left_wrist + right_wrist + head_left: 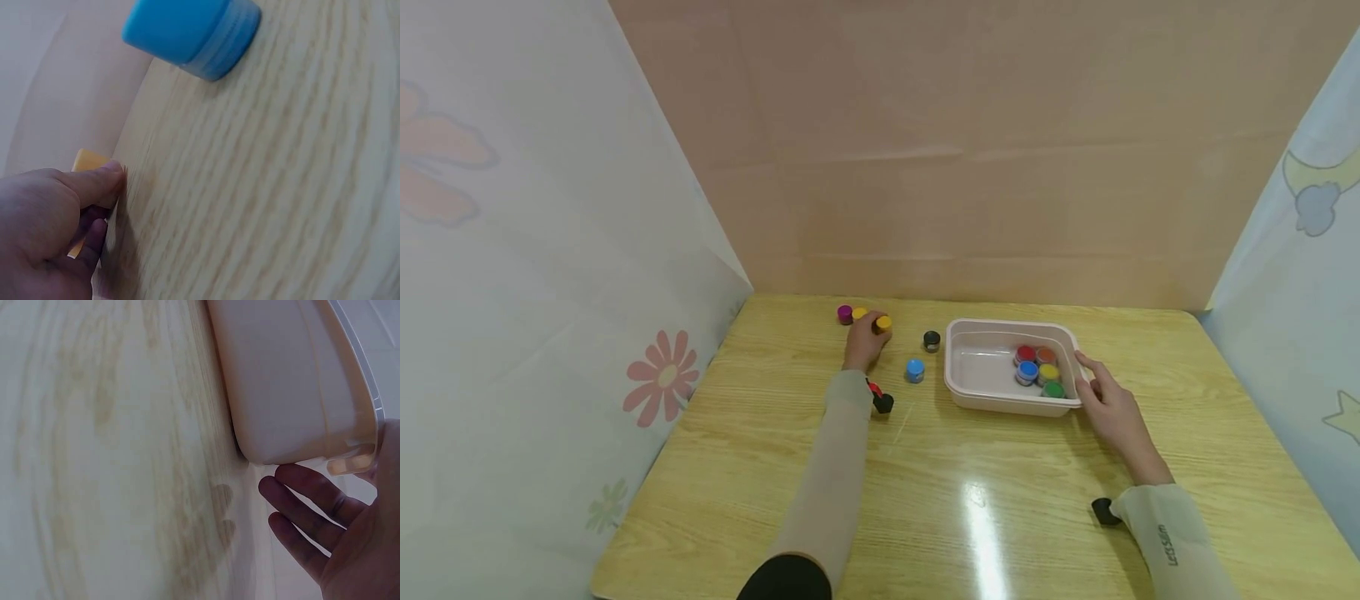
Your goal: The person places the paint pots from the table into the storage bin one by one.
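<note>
In the head view my left hand (866,342) pinches a small jar with a yellow-orange lid (883,322) between thumb and fingers. Just behind that hand stand another yellow-lidded jar (860,313) and a purple-lidded jar (845,315). A light blue jar (187,28) looms close in the left wrist view, to the right of the hand. My right hand (1111,410) holds the right end of a pale pink plastic box (1000,406), thumb at its rim and fingers by the end wall. Inside the box, on its right side, several jars with red, orange, blue (1027,372), yellow and green lids cluster together.
A black-lidded jar (932,340) stands between my left hand and the box. The wooden table (925,483) ends at a brown paper backdrop (970,183). Patterned white sheets (550,275) hang at both sides.
</note>
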{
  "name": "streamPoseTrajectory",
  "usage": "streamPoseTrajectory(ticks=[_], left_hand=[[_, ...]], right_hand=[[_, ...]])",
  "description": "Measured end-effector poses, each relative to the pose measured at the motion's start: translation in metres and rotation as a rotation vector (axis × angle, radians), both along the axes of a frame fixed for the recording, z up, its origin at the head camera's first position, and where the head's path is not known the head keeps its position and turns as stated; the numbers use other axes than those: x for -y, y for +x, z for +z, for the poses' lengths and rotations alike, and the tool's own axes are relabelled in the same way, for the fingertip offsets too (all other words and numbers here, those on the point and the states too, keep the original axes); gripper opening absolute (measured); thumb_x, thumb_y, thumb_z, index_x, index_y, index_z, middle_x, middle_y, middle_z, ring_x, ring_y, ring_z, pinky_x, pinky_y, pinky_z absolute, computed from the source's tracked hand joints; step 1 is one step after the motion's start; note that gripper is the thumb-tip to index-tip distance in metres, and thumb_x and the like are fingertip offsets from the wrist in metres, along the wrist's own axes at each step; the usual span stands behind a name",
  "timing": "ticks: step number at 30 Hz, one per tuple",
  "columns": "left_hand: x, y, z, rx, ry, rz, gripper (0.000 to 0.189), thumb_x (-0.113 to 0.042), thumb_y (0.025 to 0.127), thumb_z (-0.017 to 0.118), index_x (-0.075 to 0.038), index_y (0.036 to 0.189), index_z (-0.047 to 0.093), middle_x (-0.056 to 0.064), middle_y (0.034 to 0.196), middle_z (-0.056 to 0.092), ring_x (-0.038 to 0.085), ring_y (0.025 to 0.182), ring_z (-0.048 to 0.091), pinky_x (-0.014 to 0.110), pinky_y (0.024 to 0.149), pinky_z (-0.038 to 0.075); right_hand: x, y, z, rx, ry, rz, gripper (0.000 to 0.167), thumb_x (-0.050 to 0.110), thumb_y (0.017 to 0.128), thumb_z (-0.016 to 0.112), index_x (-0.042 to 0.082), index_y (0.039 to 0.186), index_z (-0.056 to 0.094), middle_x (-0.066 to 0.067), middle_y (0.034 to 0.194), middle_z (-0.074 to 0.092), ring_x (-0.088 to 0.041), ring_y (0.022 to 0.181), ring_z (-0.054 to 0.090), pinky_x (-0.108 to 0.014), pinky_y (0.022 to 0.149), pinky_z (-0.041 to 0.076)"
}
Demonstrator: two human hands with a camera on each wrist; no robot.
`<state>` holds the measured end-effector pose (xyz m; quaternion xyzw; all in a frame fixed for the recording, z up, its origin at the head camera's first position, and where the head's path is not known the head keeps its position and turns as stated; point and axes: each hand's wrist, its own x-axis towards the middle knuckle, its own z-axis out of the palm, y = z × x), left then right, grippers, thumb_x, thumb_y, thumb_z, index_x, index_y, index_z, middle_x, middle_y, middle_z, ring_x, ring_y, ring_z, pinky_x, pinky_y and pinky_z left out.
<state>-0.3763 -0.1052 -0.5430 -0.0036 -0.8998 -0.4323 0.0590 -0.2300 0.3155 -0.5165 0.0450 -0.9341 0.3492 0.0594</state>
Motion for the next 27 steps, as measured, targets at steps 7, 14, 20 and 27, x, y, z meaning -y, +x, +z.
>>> streamPoseTrajectory(ticks=[7, 14, 20, 27], left_hand=[[-0.001, 0.0, -0.002, 0.007, -0.011, -0.007, 0.035, -0.007, 0.097, 0.072, -0.005, 0.132, 0.067, 0.013, 0.134, 0.068, 0.03, 0.128, 0.06, 0.045, 0.115, 0.045], [-0.005, 0.005, 0.007, -0.004, -0.004, -0.022, 0.033, -0.006, 0.097, 0.072, -0.005, 0.129, 0.065, 0.013, 0.132, 0.067, 0.03, 0.123, 0.061, 0.045, 0.113, 0.047], [-0.008, 0.012, 0.019, -0.027, 0.091, -0.042, 0.031, -0.006, 0.095, 0.074, -0.004, 0.125, 0.065, 0.015, 0.12, 0.068, 0.03, 0.108, 0.063, 0.045, 0.1, 0.054], [-0.014, 0.021, 0.037, -0.038, 0.153, -0.085, 0.037, -0.02, 0.095, 0.077, -0.007, 0.127, 0.062, 0.014, 0.125, 0.065, 0.029, 0.109, 0.067, 0.043, 0.097, 0.057]], right_hand=[[0.001, 0.001, -0.002, -0.009, -0.003, 0.001, 0.054, 0.035, 0.113, 0.038, 0.012, 0.161, 0.034, -0.006, 0.073, 0.042, -0.017, 0.061, 0.036, -0.03, 0.055, 0.03], [-0.001, -0.001, 0.002, -0.004, 0.012, 0.0, 0.055, 0.035, 0.113, 0.037, 0.012, 0.162, 0.032, -0.007, 0.074, 0.043, -0.018, 0.061, 0.036, -0.03, 0.054, 0.03], [-0.002, -0.003, -0.001, -0.031, 0.002, 0.008, 0.053, 0.033, 0.112, 0.039, 0.012, 0.161, 0.035, -0.005, 0.072, 0.042, -0.014, 0.058, 0.034, -0.03, 0.054, 0.03], [-0.002, -0.002, -0.004, -0.019, 0.001, -0.003, 0.054, 0.035, 0.112, 0.039, 0.016, 0.162, 0.034, -0.006, 0.073, 0.042, -0.016, 0.06, 0.035, -0.03, 0.055, 0.03]])
